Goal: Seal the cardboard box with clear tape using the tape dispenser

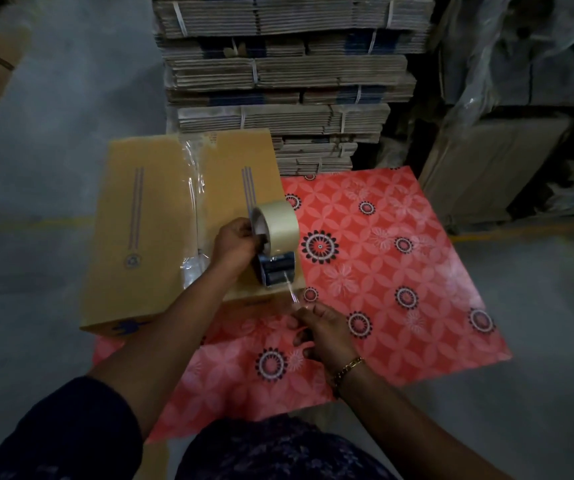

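Red floral mat underlies the cardboard box; left hand grips the tape dispenser, right hand pinches its clear tape.

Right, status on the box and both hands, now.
Left hand grips dispenser on box. Right hand pinches tape end off its near edge. Centre seam already taped. Nothing in the way.

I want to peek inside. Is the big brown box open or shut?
Shut. The cardboard box has its top flaps lying flat, with a strip of clear tape running along the middle seam.
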Demonstrator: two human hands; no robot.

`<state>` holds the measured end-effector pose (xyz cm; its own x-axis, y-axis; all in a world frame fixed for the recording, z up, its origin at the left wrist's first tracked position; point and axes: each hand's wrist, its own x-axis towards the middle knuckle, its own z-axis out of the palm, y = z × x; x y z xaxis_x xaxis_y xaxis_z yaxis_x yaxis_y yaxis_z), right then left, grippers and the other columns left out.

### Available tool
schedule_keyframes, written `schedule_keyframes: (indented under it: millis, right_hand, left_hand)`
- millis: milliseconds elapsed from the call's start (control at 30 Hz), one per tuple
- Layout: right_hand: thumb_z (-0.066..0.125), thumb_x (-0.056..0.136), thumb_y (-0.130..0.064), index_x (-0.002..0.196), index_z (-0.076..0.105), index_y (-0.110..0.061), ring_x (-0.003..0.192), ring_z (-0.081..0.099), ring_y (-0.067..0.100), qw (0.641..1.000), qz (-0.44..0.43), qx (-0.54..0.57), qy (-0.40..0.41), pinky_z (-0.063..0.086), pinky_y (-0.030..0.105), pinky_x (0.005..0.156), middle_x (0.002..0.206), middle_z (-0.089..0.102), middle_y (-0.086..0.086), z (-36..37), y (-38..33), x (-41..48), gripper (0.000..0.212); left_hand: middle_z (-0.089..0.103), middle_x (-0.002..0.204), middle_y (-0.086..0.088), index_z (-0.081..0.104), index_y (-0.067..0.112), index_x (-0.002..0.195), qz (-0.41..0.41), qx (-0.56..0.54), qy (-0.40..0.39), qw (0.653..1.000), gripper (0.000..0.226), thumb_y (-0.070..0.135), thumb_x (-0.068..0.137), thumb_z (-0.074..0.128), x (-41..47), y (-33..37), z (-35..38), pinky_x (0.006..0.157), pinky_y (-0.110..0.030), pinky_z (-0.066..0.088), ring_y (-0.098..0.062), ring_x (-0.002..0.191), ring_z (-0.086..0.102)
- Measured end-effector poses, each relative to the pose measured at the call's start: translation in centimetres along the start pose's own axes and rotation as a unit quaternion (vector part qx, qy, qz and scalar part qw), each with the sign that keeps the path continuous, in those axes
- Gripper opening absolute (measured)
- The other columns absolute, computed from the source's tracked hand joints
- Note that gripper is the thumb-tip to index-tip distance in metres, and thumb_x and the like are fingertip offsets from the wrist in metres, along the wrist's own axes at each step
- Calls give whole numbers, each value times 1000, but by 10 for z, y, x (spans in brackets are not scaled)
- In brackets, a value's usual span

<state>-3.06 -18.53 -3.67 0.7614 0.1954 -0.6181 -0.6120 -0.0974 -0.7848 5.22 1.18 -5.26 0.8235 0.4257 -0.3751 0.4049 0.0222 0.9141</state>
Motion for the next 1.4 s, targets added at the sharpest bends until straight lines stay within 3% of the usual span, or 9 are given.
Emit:
schedule_keyframes:
  millis: [100, 200, 267, 333, 533, 900, 1167, 1267, 1400]
  right_hand:
    - [62, 94, -18, 82, 66, -12, 45, 54, 11, 1000, 7, 14, 13, 34, 17, 42, 71, 70, 4, 2, 3, 5, 14]
    - [64, 94, -20, 83, 65, -12, 45, 54, 11, 1000, 5, 17, 16, 35, 18, 42, 72, 70, 4, 7, 5, 5, 14]
    - [63, 95, -19, 84, 64, -10, 45, 53, 12, 999, 8, 28, 11, 36, 18, 40, 70, 69, 4, 10, 8, 4, 15]
    - [63, 95, -19, 82, 63, -9, 45, 53, 12, 999, 12, 41, 14, 37, 18, 40, 69, 68, 3, 12, 9, 2, 17]
    - [65, 93, -23, 81, 64, -10, 46, 54, 11, 999, 12, 51, 11, 38, 19, 41, 67, 68, 0, 12, 12, 4, 18]
    - [63, 94, -22, 81, 64, -12, 47, 52, 11, 999, 11, 44, 0, 38, 21, 45, 69, 65, 3, 12, 14, 9, 17]
    - [43, 94, -65, 92, 71, -18, 55, 59, 15, 996, 38, 63, -56, 41, 24, 51, 72, 68, 2, 1, 11, 13, 54]
    - [61, 95, -29, 101, 63, -18, 56, 59, 13, 994, -96, -49, 17, 43, 25, 49, 79, 66, 7, -19, 17, 19, 13]
    - [63, 91, -9, 113, 58, -23, 69, 60, 12, 948, -240, -208, 15, 51, 29, 62, 91, 65, -2, -37, 23, 28, 27]
  left_hand:
    - [69, 94, -6, 67, 18, 89, 48, 165, 2, 985, 9, 16, 82, 73, 7, -5, 0, 71, -33, 47, -32, 98, 67]
    - [57, 126, -11, 67, 21, 122, 120, 422, 36, 898, 36, 28, 87, 70, 15, -8, -3, 91, -39, 35, -36, 124, 45]
    - [48, 137, -13, 53, 23, 137, 134, 456, 40, 879, 58, 32, 83, 71, 20, -9, -10, 98, -44, 31, -36, 130, 38]
    - [48, 138, -13, 47, 22, 142, 134, 460, 42, 877, 66, 38, 82, 71, 21, -14, -16, 97, -45, 31, -36, 129, 39]
    - [62, 109, -8, 66, 14, 107, 300, 324, 79, 894, 27, 23, 82, 60, -48, -54, -26, 84, -43, 41, -34, 106, 56]
    - [62, 105, -3, 71, 18, 104, 430, 384, 0, 817, 11, 21, 95, 65, -93, -80, -16, 80, -44, 48, -24, 100, 55]
    - [59, 99, 0, 73, 16, 95, 367, 314, 13, 876, 13, 22, 92, 62, -91, -82, -13, 82, -43, 48, -22, 99, 54]
    - [59, 97, 2, 74, 16, 93, 358, 284, 11, 889, 12, 24, 91, 64, -92, -82, -11, 85, -38, 46, -19, 99, 54]
    - [59, 96, 6, 74, 19, 92, 329, 254, 10, 909, 7, 22, 89, 69, -92, -86, -9, 85, -37, 47, -16, 99, 56]
